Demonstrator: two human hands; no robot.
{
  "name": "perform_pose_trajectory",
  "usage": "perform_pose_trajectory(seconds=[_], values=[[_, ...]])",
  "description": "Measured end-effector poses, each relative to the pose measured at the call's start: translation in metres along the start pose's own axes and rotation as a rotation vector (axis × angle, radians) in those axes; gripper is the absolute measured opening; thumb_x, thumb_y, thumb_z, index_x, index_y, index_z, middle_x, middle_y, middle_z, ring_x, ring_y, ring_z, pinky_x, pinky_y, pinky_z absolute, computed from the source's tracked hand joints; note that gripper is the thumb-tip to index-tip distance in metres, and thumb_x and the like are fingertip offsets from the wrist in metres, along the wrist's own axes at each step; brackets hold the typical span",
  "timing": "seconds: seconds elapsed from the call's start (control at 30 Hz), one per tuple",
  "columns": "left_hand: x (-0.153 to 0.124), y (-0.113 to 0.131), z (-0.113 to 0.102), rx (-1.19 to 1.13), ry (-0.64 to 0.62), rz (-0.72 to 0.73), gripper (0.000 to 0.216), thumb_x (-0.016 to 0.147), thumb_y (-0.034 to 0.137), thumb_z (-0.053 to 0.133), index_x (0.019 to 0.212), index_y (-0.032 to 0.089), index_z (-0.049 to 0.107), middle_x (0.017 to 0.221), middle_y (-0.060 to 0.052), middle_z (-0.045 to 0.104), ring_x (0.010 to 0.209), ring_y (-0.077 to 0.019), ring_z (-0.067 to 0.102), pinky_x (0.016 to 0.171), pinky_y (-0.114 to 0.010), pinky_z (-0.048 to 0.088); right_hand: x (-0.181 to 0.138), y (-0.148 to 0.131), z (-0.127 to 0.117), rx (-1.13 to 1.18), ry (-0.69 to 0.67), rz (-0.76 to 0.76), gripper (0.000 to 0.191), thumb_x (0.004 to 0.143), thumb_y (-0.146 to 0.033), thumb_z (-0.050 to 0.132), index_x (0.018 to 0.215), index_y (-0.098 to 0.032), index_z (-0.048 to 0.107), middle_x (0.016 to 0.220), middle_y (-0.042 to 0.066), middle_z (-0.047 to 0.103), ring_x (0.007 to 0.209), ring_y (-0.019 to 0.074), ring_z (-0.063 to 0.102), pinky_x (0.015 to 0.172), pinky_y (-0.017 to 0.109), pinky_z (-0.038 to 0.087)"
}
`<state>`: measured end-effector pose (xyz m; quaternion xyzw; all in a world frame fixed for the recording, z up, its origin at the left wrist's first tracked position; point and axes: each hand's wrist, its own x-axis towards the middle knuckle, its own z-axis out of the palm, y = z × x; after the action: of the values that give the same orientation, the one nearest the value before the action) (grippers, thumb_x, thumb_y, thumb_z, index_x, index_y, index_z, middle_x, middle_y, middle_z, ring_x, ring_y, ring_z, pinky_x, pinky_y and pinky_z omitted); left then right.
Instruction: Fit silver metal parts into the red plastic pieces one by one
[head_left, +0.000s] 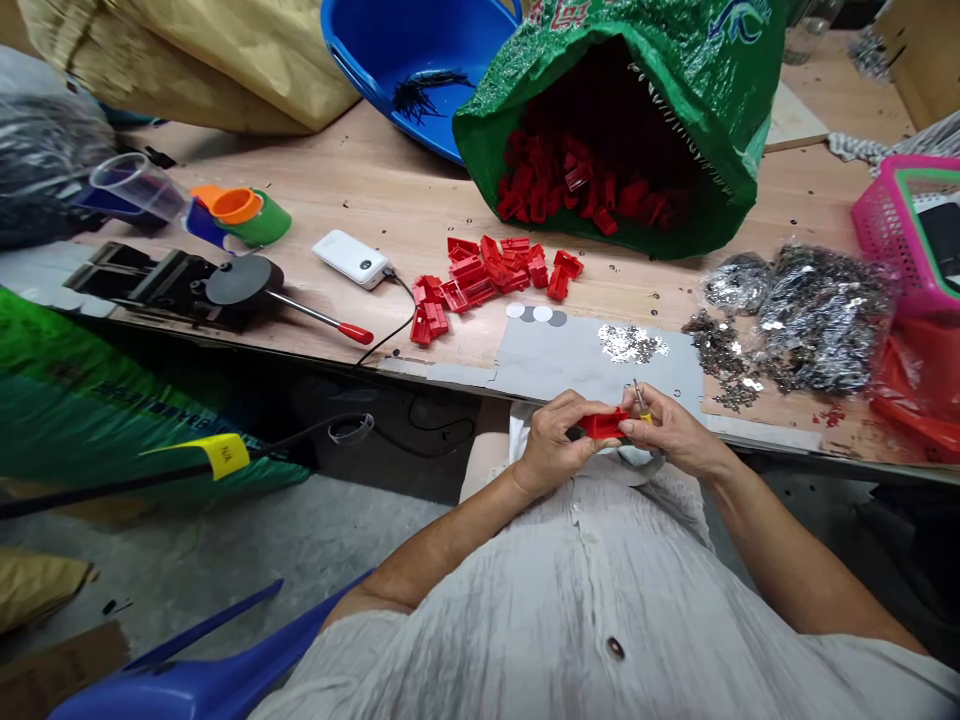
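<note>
My left hand (553, 440) is closed round one end of a red plastic housing (602, 425), held just in front of the table edge. At its other end, my right hand (667, 430) pinches a thin metal-tipped tool (637, 391) with a yellow part; its exact kind is too small to tell. The right fingertips touch the housing. Beyond my hands, a pile of small silvery metal pieces (632, 343) lies on a grey sheet (525, 365). Several more red housings (480, 275) lie loose to the left of the pile.
A green sack (739, 215) full of red housings opens toward me. To the left are a lever-handled press (244, 280), a white power bank (351, 258) with a cable, and plastic cups (262, 218). Bagged metal pieces (825, 310) and a pink basket (874, 225) stand right.
</note>
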<state>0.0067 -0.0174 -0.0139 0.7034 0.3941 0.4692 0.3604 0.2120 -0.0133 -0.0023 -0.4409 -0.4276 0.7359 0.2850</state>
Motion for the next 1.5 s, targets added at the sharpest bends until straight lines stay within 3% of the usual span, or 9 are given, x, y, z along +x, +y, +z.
perform_pose_trajectory(seconds=[0.17, 0.3, 0.4, 0.47, 0.57, 0.8, 1.03, 1.27, 1.5], values=[[0.003, -0.008, -0.006, -0.131, -0.024, 0.087, 0.037, 0.072, 0.041, 0.083, 0.099, 0.019, 0.075, 0.082, -0.006, 0.074, 0.075, -0.0146, 0.065, 0.071, -0.027, 0.053, 0.0, 0.007, 0.004, 0.141, -0.013, 0.036, 0.046, 0.074, -0.043, 0.081, 0.095, -0.024, 0.045, 0.067, -0.01, 0.037, 0.05, 0.0053, 0.024, 0.047, 0.022, 0.018], [0.002, -0.015, -0.005, -0.259, -0.014, -0.016, 0.038, 0.069, 0.04, 0.086, 0.099, 0.02, 0.075, 0.085, -0.005, 0.072, 0.078, -0.0143, 0.066, 0.074, -0.027, 0.053, 0.002, 0.003, 0.005, 0.082, -0.034, 0.036, 0.047, 0.074, -0.05, 0.079, 0.095, -0.024, 0.046, 0.065, -0.01, 0.041, 0.048, 0.0057, 0.026, 0.046, 0.022, 0.021], [0.002, -0.02, -0.003, -0.436, 0.015, -0.215, 0.039, 0.067, 0.04, 0.087, 0.097, 0.019, 0.073, 0.092, -0.005, 0.07, 0.083, -0.0149, 0.066, 0.077, -0.027, 0.053, 0.007, -0.008, -0.007, -0.203, 0.045, -0.058, 0.038, 0.082, -0.053, 0.07, 0.099, -0.023, 0.054, 0.079, -0.002, 0.059, 0.056, 0.0095, 0.044, 0.052, 0.024, 0.035], [0.003, -0.022, -0.002, -0.566, 0.049, -0.351, 0.041, 0.068, 0.04, 0.086, 0.099, 0.019, 0.071, 0.096, -0.005, 0.07, 0.086, -0.0152, 0.067, 0.082, -0.028, 0.054, 0.014, -0.016, -0.021, -0.534, 0.264, -0.184, 0.026, 0.087, -0.045, 0.063, 0.098, -0.021, 0.061, 0.094, 0.004, 0.067, 0.073, 0.0152, 0.057, 0.065, 0.03, 0.044], [0.005, -0.021, -0.003, -0.704, 0.083, -0.496, 0.043, 0.068, 0.039, 0.085, 0.102, 0.019, 0.068, 0.096, -0.004, 0.071, 0.085, -0.0147, 0.067, 0.083, -0.029, 0.055, 0.029, -0.023, -0.044, -1.009, 0.543, -0.335, 0.013, 0.09, -0.031, 0.057, 0.094, -0.022, 0.066, 0.098, 0.007, 0.07, 0.088, 0.0226, 0.062, 0.081, 0.038, 0.046], [0.008, -0.014, -0.006, -0.861, 0.056, -0.623, 0.058, 0.068, 0.035, 0.085, 0.119, 0.019, 0.062, 0.088, -0.002, 0.07, 0.079, -0.0156, 0.069, 0.079, -0.033, 0.059, 0.063, -0.024, -0.059, -1.37, 0.524, -0.334, 0.015, 0.092, -0.027, 0.056, 0.097, -0.021, 0.068, 0.101, 0.009, 0.07, 0.091, 0.0251, 0.063, 0.079, 0.038, 0.046], [0.008, -0.015, -0.007, -0.882, 0.081, -0.651, 0.061, 0.067, 0.032, 0.085, 0.122, 0.018, 0.063, 0.089, -0.003, 0.07, 0.082, -0.0168, 0.069, 0.078, -0.032, 0.059, 0.07, -0.028, -0.063, -1.376, 0.458, -0.289, 0.008, 0.089, -0.026, 0.058, 0.089, -0.021, 0.065, 0.094, 0.007, 0.07, 0.087, 0.0238, 0.062, 0.076, 0.035, 0.045], [0.014, -0.014, -0.005, -0.978, 0.081, -0.638, 0.063, 0.071, 0.029, 0.083, 0.129, 0.022, 0.06, 0.09, -0.001, 0.067, 0.087, -0.0171, 0.069, 0.077, -0.029, 0.059, 0.051, -0.037, -0.053, -1.079, 0.548, -0.375, 0.011, 0.087, -0.027, 0.059, 0.097, -0.021, 0.061, 0.085, 0.004, 0.069, 0.073, 0.0185, 0.061, 0.069, 0.03, 0.044], [0.023, -0.011, 0.001, -1.0, 0.1, -0.602, 0.052, 0.072, 0.027, 0.083, 0.121, 0.026, 0.066, 0.095, 0.0, 0.067, 0.09, -0.0149, 0.066, 0.08, -0.027, 0.054, 0.022, -0.038, -0.013, -0.777, 0.284, -0.462, 0.011, 0.091, -0.032, 0.062, 0.094, -0.022, 0.067, 0.087, 0.002, 0.07, 0.073, 0.0153, 0.061, 0.067, 0.027, 0.045]])
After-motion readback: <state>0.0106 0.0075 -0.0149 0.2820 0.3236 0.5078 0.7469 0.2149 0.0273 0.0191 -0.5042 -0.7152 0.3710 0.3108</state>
